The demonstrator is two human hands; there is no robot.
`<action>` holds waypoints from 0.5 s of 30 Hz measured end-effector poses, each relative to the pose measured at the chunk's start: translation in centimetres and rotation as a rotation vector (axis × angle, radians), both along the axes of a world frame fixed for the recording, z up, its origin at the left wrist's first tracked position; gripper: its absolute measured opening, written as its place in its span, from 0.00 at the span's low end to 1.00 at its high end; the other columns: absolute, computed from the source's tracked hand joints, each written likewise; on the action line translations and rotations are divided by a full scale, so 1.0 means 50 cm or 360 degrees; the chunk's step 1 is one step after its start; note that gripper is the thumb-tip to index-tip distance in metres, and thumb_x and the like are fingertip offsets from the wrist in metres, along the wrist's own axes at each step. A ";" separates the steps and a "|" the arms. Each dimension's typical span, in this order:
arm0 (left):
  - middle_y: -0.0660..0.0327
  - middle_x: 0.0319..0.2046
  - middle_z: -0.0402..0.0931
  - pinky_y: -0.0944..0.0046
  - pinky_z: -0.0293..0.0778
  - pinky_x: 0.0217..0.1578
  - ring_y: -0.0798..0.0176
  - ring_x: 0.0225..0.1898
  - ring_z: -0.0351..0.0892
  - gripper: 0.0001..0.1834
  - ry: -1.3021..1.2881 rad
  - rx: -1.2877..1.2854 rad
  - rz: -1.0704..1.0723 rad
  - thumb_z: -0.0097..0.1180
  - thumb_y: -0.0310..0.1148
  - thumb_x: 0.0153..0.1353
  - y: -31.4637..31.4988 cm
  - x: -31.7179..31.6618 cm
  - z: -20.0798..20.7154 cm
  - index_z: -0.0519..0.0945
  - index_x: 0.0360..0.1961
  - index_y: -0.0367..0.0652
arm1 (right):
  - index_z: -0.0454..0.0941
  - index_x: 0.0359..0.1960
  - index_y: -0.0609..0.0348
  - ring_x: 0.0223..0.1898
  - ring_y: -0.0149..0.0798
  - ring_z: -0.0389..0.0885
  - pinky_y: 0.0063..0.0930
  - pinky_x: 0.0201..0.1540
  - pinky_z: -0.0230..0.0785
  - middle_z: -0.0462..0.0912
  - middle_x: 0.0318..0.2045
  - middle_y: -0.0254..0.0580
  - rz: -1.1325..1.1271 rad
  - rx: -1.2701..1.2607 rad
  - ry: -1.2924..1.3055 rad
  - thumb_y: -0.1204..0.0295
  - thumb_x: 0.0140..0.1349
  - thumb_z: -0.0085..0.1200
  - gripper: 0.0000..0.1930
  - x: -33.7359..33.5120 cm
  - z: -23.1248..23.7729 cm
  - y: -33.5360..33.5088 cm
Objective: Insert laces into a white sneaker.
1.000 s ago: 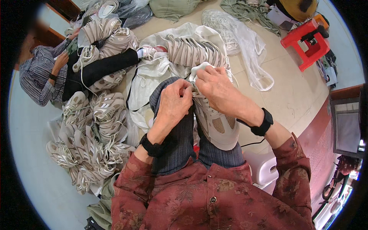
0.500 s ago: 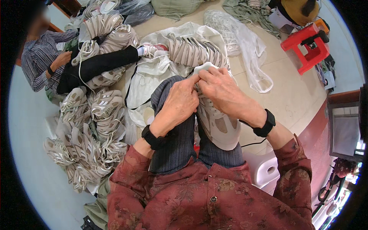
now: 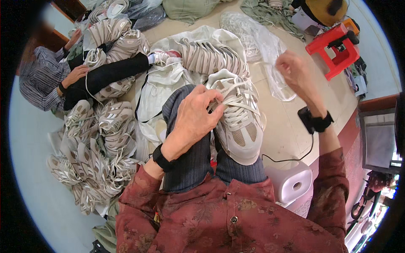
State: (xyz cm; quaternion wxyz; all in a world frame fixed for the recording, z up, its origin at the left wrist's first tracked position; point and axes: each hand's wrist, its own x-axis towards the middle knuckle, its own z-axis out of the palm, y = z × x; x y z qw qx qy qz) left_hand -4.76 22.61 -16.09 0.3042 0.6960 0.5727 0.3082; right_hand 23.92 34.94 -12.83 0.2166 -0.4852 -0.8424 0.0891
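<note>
A beige and white sneaker [image 3: 241, 141] rests on my right thigh, its toe toward me and its pale laces [image 3: 237, 113] threaded across the tongue. My left hand [image 3: 196, 110] is at the shoe's left side, thumb and forefinger closing on a shoelace near the upper eyelets. Out to the right, above the floor and well away from the shoe, is my right hand [image 3: 294, 76]. Its fingers are curled in and somewhat blurred. Whatever they hold, if anything, cannot be made out.
Many similar sneakers are heaped at the left [image 3: 90, 156], and a row of them [image 3: 213, 57] lies on a white sack [image 3: 156, 99] ahead. A co-worker in a striped shirt [image 3: 40, 80] sits far left. Right are a red stool [image 3: 333, 50], a clear plastic bag [image 3: 274, 63] and a white stool [image 3: 293, 183].
My hands were together at the shoe's collar; the right has swung away to the right. My left stays by the laces, and the tongue and lacing are now uncovered. The co-worker has leaned over.
</note>
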 end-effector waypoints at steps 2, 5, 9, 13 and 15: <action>0.51 0.34 0.74 0.51 0.74 0.38 0.46 0.36 0.79 0.08 0.0077 0.0128 -0.0013 0.63 0.31 0.56 -0.004 0.007 0.001 0.80 0.36 0.40 | 0.79 0.35 0.66 0.31 0.38 0.78 0.33 0.36 0.72 0.79 0.30 0.45 0.0195 -0.0286 0.0436 0.77 0.59 0.58 0.05 -0.043 -0.017 -0.039; 0.51 0.36 0.74 0.50 0.74 0.38 0.45 0.36 0.79 0.09 0.0018 0.0122 0.0015 0.64 0.30 0.55 -0.001 0.013 -0.009 0.80 0.36 0.40 | 0.82 0.40 0.65 0.32 0.36 0.78 0.32 0.35 0.71 0.79 0.30 0.45 0.0249 -0.0478 0.0543 0.79 0.57 0.57 0.09 -0.107 -0.020 -0.089; 0.51 0.35 0.74 0.50 0.73 0.37 0.45 0.35 0.79 0.08 0.0011 0.0156 -0.0011 0.64 0.28 0.55 0.004 0.016 -0.015 0.80 0.36 0.40 | 0.81 0.41 0.63 0.32 0.42 0.79 0.35 0.35 0.70 0.80 0.30 0.45 0.0373 -0.0467 0.0466 0.79 0.58 0.57 0.09 -0.148 -0.042 -0.110; 0.50 0.35 0.73 0.50 0.74 0.37 0.44 0.35 0.79 0.07 -0.0036 0.0144 -0.0019 0.62 0.25 0.55 0.005 0.020 -0.018 0.79 0.35 0.38 | 0.81 0.37 0.63 0.38 0.57 0.80 0.47 0.40 0.71 0.81 0.33 0.51 0.0368 -0.0355 0.0399 0.76 0.59 0.54 0.07 -0.160 -0.044 -0.114; 0.50 0.35 0.73 0.50 0.74 0.37 0.44 0.35 0.79 0.07 -0.0032 0.0165 -0.0019 0.62 0.25 0.55 0.004 0.020 -0.018 0.78 0.35 0.38 | 0.79 0.36 0.63 0.38 0.57 0.80 0.47 0.40 0.71 0.80 0.32 0.51 0.0391 -0.0339 0.0425 0.76 0.60 0.54 0.05 -0.164 -0.052 -0.114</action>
